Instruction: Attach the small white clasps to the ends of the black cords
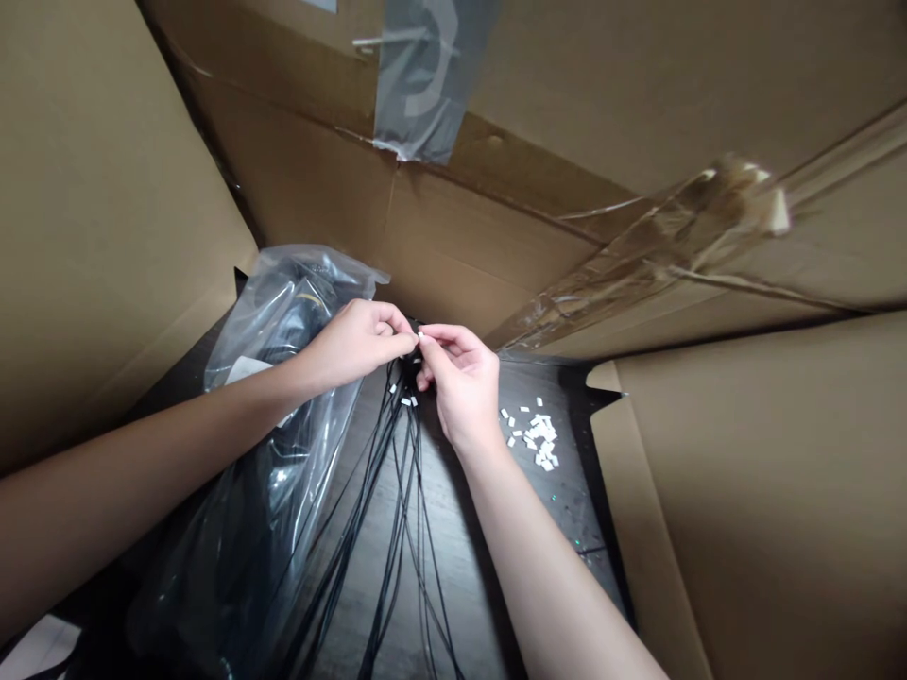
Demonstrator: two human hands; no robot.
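Observation:
My right hand [464, 378] pinches a small white plastic piece [420, 335] between thumb and index finger. Its other fingers are curled in. The fingertips of my left hand [361, 335] are pressed together right beside that piece; what they grip is hidden. Below both hands, thin black cords [372, 472] run from a dark cluster under the fingertips toward me. Several white pieces [405, 401] sit among the cords near their far ends. To the right of my right wrist lies a loose pile of similar small white pieces [542, 433].
A clear plastic bag [283, 472] with dark contents lies under my left forearm on the dark tabletop [453, 567]. Cardboard walls stand at the left [106, 208], at the back [312, 189] with tape [425, 85], and at the right [765, 491].

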